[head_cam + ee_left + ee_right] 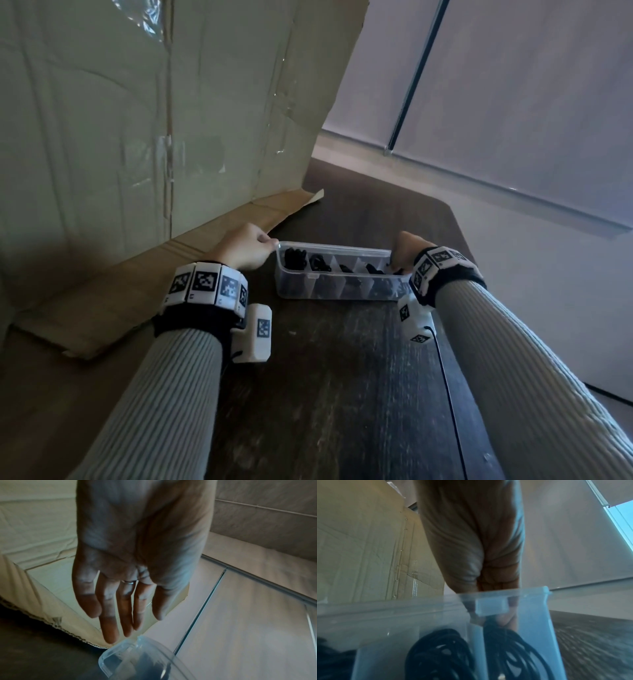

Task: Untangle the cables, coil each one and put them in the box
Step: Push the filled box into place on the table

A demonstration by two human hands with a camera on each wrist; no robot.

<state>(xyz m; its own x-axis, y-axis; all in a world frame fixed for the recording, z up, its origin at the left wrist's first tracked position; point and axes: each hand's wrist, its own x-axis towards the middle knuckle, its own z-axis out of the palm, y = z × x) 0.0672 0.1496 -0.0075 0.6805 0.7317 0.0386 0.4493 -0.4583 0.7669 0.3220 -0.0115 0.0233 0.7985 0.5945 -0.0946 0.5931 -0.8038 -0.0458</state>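
At the table's (342, 394) far end, toward the right edge, sits the clear plastic box (337, 291), long side across my view. Black cables (296, 257) are coiled in its divided compartments; I count several bundles, exact number unclear through the walls. No loose cable on the tabletop that I can see.

My left hand (245, 248) is at the box's left end. Wrist view shows its fingers (109, 628) straight and relaxed, just above the rim corner, holding nothing. Head view makes it look like fingertips touch the rim; can't confirm contact.

My right hand (406, 250) is at the right end, fingers curled down into the last compartment. Through the wall the right wrist view shows fingertips (504, 619) on top of the end coil (513, 649). Pressing it or pinching it: cannot tell, blurred.

Handling guess: cables are light, soft and springy, so a coil wants to unwind once let go. Best hold is across the whole bundle, all loops together, then seat it deep between dividers. Box looks thin, light and slick; it would slide on the wood, so steady it by the end walls or rim, not the flexing long sides.

Cardboard sheet (154, 137) stands along the left edge, its flap lying on the table.

Judging by this, the job looks nearly done.
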